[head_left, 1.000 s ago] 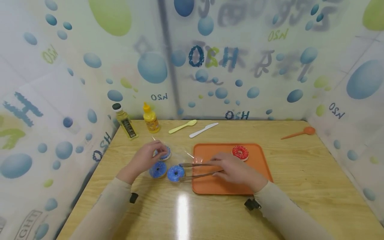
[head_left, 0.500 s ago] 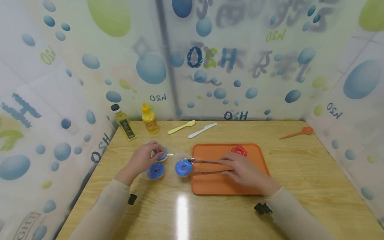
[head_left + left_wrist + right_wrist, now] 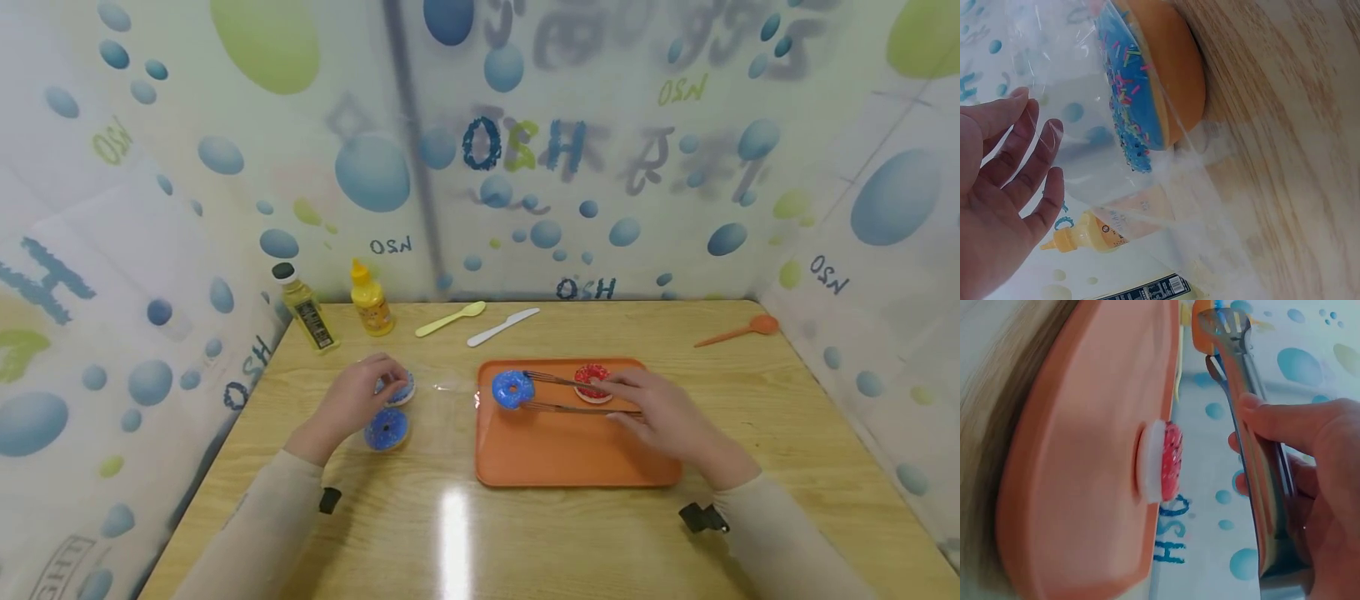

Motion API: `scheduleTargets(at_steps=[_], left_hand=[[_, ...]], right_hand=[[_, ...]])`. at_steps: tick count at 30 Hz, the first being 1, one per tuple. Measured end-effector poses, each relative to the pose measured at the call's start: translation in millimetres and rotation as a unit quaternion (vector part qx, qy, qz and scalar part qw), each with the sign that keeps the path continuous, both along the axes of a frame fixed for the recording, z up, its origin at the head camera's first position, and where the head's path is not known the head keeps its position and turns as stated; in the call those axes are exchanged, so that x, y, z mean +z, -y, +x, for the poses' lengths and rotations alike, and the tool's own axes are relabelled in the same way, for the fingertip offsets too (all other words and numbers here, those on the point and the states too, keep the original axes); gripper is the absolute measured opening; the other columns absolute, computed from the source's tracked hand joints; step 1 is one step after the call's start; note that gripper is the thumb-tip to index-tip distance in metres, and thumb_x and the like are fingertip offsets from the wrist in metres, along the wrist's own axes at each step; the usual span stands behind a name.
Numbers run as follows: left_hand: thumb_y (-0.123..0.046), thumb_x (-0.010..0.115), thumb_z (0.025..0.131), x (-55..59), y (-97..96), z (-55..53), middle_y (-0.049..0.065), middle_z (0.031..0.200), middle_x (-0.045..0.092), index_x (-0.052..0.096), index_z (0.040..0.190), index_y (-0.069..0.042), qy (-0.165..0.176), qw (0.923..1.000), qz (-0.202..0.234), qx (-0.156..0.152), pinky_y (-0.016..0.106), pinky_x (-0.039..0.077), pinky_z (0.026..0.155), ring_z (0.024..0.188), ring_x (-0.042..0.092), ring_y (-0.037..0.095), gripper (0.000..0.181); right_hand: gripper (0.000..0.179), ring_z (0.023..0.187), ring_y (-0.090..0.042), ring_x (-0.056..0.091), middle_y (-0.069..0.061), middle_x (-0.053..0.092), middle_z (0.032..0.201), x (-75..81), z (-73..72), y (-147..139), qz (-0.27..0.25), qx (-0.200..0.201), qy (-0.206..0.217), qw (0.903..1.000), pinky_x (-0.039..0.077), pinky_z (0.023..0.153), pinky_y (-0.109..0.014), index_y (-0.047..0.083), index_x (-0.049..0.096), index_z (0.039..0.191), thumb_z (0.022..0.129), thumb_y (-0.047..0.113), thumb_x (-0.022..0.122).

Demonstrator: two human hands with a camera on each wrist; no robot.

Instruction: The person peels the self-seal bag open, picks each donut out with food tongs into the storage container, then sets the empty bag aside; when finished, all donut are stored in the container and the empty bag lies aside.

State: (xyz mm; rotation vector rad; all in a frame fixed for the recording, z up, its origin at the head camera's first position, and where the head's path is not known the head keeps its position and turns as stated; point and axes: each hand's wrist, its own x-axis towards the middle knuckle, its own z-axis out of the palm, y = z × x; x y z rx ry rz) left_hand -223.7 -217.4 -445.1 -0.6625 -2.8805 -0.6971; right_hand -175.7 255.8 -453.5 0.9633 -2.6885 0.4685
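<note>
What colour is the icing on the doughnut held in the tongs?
The icing is blue, seen best in the head view.

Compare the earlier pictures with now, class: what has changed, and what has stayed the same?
One blue donut has left the table and moved right; the metal tongs now hold it over the left part of the orange tray. The right hand moved right too, gripping the tongs throughout. The left hand still pinches the clear bag; two other blue donuts and the red donut stayed put.
</note>
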Motion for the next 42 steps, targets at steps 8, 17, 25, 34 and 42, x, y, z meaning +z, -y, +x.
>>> scheduleTargets(at_steps=[8, 17, 25, 34, 42], left_hand=[[-0.017, 0.071, 0.099, -1.1, -0.6, -1.2, -0.001, 0.097, 0.068, 0.074, 0.099, -0.011, 0.005, 0.9998, 0.015, -0.015, 0.043, 0.058, 0.084, 0.091, 0.065, 0.016, 0.006], [-0.015, 0.071, 0.098, -3.9, -1.5, -3.8, -0.001, 0.097, 0.069, 0.074, 0.101, -0.010, 0.019, 0.9989, 0.035, -0.025, 0.048, 0.059, 0.088, 0.093, 0.066, 0.017, 0.006], [-0.018, 0.071, 0.099, -6.8, -2.3, -5.8, -0.002, 0.099, 0.069, 0.073, 0.100, -0.011, 0.027, 0.9988, 0.031, -0.024, 0.049, 0.059, 0.089, 0.094, 0.065, 0.016, 0.007], [-0.018, 0.071, 0.099, -4.6, -3.0, -5.2, -0.003, 0.096, 0.067, 0.073, 0.098, -0.014, 0.023, 0.9993, 0.023, -0.017, 0.046, 0.058, 0.086, 0.091, 0.063, 0.015, 0.005], [-0.021, 0.070, 0.100, -5.7, -1.3, -5.0, -0.004, 0.096, 0.067, 0.073, 0.099, -0.014, 0.015, 0.9995, 0.020, -0.018, 0.041, 0.057, 0.084, 0.090, 0.063, 0.014, 0.008]], right_hand=[[0.053, 0.104, -0.027, 0.067, -0.007, 0.070, 0.118, -6.1, -5.7, -6.8, 0.033, -0.026, 0.005, 0.9991, 0.059, 0.089, -0.050, 0.015, 0.068, 0.136, 0.086, 0.018, 0.085], [0.051, 0.102, -0.026, 0.067, -0.006, 0.070, 0.116, -5.4, -10.8, -2.8, 0.047, -0.039, 0.022, 0.9979, 0.059, 0.089, -0.049, 0.015, 0.069, 0.135, 0.087, 0.021, 0.085], [0.052, 0.106, -0.028, 0.066, -0.008, 0.069, 0.120, -5.0, -10.4, -3.5, 0.055, -0.055, 0.055, 0.9954, 0.058, 0.091, -0.051, 0.014, 0.068, 0.136, 0.088, 0.022, 0.084], [0.058, 0.118, -0.035, 0.063, -0.012, 0.067, 0.132, -5.0, -2.5, -8.0, 0.040, -0.086, 0.063, 0.9935, 0.054, 0.099, -0.057, 0.011, 0.063, 0.141, 0.089, 0.026, 0.082], [0.050, 0.110, -0.030, 0.067, -0.009, 0.069, 0.125, 1.1, 7.5, 3.1, 0.010, -0.074, 0.031, 0.9967, 0.059, 0.089, -0.052, 0.014, 0.067, 0.136, 0.089, 0.025, 0.082]])
